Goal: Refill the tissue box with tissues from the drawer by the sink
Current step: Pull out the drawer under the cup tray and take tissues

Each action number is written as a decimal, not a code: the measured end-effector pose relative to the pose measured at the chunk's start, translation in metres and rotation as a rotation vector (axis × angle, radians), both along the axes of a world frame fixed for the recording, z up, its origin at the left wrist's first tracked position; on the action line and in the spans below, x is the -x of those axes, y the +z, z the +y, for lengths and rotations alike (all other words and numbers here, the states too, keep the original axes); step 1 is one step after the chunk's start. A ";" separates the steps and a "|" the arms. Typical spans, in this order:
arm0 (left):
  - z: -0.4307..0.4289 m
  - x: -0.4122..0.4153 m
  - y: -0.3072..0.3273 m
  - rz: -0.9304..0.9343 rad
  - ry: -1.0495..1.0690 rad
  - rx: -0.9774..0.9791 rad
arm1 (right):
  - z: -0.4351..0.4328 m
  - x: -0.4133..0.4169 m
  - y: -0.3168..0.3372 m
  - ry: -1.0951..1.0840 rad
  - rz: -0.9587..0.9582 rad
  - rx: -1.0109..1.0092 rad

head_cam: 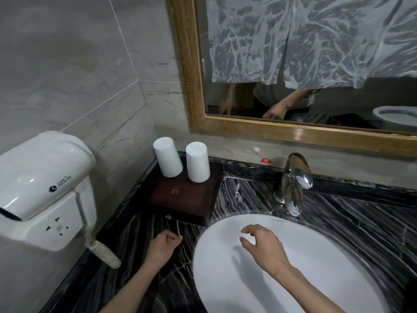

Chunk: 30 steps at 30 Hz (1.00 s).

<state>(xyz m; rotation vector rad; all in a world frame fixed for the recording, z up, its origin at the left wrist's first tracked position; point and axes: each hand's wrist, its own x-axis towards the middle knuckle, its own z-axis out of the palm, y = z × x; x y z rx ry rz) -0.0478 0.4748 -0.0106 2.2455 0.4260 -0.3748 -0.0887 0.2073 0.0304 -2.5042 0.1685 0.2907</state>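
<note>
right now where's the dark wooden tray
Head view, left of centre: the dark wooden tray sits on the counter beside the sink, holding two white cups.

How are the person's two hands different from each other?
The left hand has its fingers curled in, while the right hand has its fingers spread apart. The left hand is over the black marble counter, and the right hand is over the white sink. Both hands are bare and hold nothing.

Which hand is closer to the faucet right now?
Right. The right hand hovers over the sink basin, just in front of the faucet. The left hand is farther off, over the dark counter left of the basin.
</note>
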 end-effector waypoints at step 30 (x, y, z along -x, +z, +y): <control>0.025 -0.059 -0.029 -0.099 0.197 0.150 | 0.090 -0.091 -0.027 0.293 -0.080 0.262</control>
